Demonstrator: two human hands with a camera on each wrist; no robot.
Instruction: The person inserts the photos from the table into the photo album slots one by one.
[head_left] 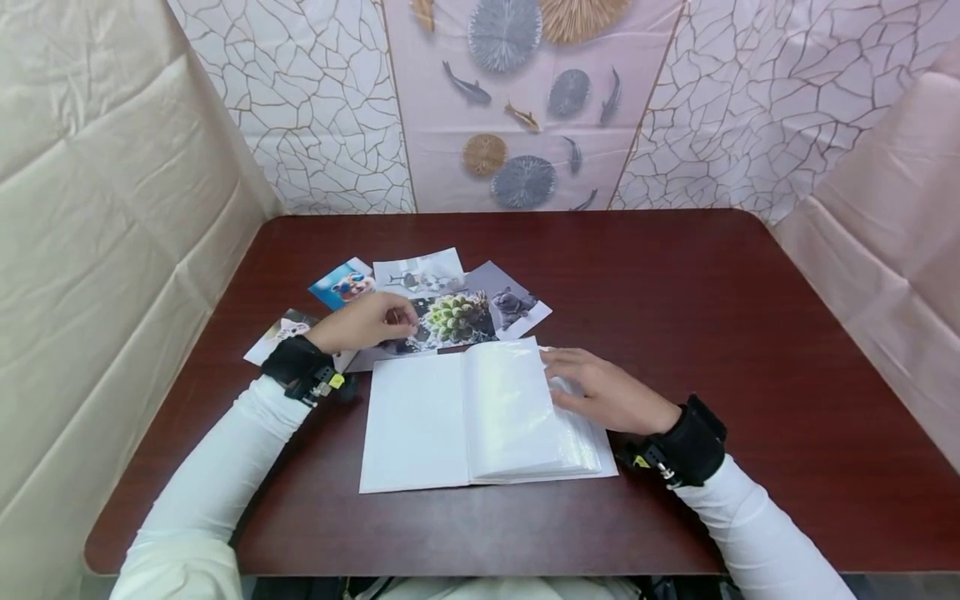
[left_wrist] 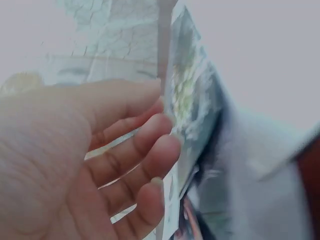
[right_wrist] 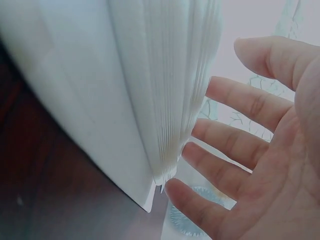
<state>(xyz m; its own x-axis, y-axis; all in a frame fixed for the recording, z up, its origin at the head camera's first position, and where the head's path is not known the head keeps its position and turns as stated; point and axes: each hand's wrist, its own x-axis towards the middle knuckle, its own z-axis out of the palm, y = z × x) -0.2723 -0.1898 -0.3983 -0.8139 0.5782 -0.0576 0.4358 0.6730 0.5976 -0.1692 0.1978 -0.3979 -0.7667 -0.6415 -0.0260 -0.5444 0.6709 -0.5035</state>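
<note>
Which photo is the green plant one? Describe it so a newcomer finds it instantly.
On the brown table, find the open white album, then the loose photos just beyond it. The plant photo is right by the left hand, directly left of the purple flower photo. Unlike its neighbours, it shows a spiky green plant against a dark background.

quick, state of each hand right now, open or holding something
Left hand: fingers bent at the succulent photo; can't tell whether it's pinched.
Right hand: open, fingertips at the white album, not gripping it.
</note>
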